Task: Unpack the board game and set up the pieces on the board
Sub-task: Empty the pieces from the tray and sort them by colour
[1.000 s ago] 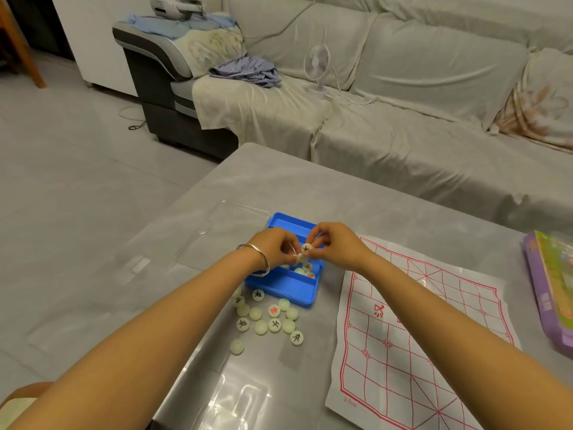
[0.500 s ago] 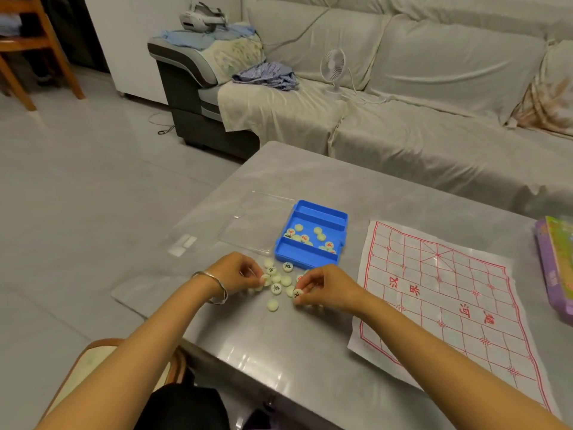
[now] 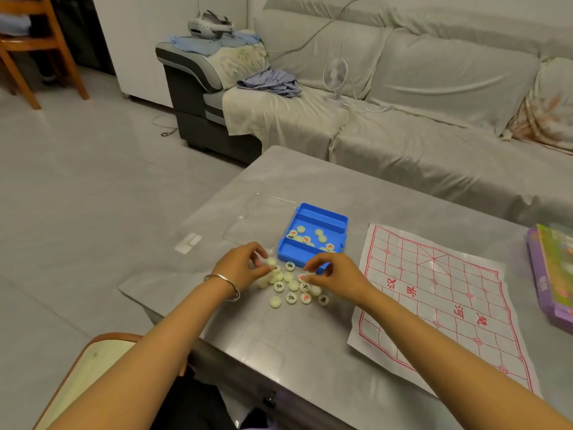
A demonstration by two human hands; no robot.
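Several pale round chess pieces [image 3: 291, 287] lie in a loose heap on the grey table [image 3: 310, 352], some showing black or red characters. My left hand [image 3: 240, 268], with a silver bracelet at the wrist, pinches a piece at the heap's left edge. At the heap's right edge my right hand [image 3: 336, 276] has its fingertips on a red-marked piece. Just behind the heap stands a blue plastic tray [image 3: 333, 220] holding several more pieces. A white paper board with a red grid [image 3: 440, 302] lies flat to the right, with no pieces on it.
A clear plastic lid [image 3: 260, 221] lies left of the tray. A purple game box [image 3: 550, 274] sits at the table's right edge. A sofa [image 3: 403, 103] with a small fan [image 3: 335, 76] stands behind. A wooden stool [image 3: 83, 373] is at lower left.
Both hands came down from over the blue tray to the heap of pieces in front of it. The camera view pulled back and shifted left.
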